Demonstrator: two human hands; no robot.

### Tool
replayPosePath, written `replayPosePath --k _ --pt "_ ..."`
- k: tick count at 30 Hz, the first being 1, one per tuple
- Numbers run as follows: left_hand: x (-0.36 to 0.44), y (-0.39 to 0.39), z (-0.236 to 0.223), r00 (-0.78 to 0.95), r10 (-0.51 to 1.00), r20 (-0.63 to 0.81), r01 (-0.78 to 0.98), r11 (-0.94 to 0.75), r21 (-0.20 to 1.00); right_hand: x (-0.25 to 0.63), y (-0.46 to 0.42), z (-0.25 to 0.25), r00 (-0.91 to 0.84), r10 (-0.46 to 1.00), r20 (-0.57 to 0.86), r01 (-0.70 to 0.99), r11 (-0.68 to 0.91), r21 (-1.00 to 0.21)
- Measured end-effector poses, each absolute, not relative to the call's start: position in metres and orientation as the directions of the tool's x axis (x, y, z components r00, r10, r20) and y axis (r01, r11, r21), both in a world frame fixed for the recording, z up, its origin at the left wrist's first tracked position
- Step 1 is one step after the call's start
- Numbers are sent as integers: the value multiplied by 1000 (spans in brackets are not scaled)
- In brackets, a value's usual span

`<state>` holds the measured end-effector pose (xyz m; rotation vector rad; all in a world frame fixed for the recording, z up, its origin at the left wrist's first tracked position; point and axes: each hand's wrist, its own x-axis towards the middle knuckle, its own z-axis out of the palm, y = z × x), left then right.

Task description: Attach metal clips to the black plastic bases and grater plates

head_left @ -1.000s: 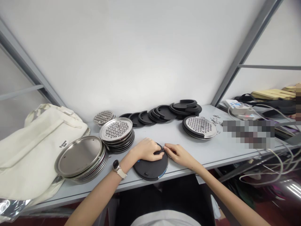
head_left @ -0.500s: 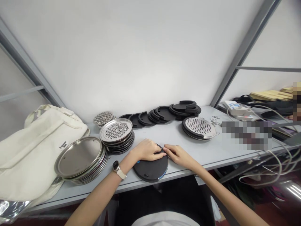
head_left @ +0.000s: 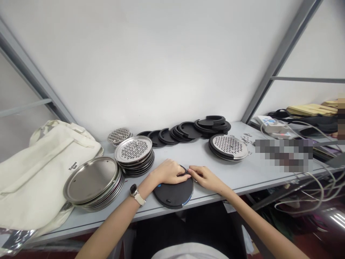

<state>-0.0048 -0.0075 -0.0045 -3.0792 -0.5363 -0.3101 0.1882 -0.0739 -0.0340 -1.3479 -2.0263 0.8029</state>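
Observation:
A round black disc (head_left: 174, 194) with a blue edge lies flat at the front edge of the grey table (head_left: 256, 171). My left hand (head_left: 167, 172) rests curled on its far rim, a watch on the wrist. My right hand (head_left: 203, 177) pinches a small metal piece at the disc's upper right rim, fingertips nearly meeting the left hand's. The piece itself is too small to name.
A stack of plain steel plates (head_left: 91, 180) and a stack of perforated steel discs (head_left: 134, 151) stand to the left. Black rings (head_left: 185, 130) lie along the wall. Another perforated disc (head_left: 228, 145) and small metal clips (head_left: 246, 138) sit right. A cream bag (head_left: 35, 172) fills the left; cables (head_left: 309, 180) hang right.
Both hands stay on the disc's far rim with only slight finger shifts. The view has nudged a little.

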Motion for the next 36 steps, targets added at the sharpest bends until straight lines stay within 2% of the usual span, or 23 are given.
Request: replayPosePath --k 6,21,30,36 --pt "-5 -5 -5 915 345 211 349 -937 20 189 -74 -34 -317 939 136 571 303 -763" --pt "-5 -9 -4 921 331 205 330 -943 40 185 -74 -36 -330 926 181 646 362 -672" --pt "-4 -8 -5 917 351 187 346 -936 59 187 -72 -37 -339 927 162 642 354 -680" --pt "-3 -8 -6 914 332 234 326 -943 65 189 -72 -39 -329 934 139 631 327 -703"
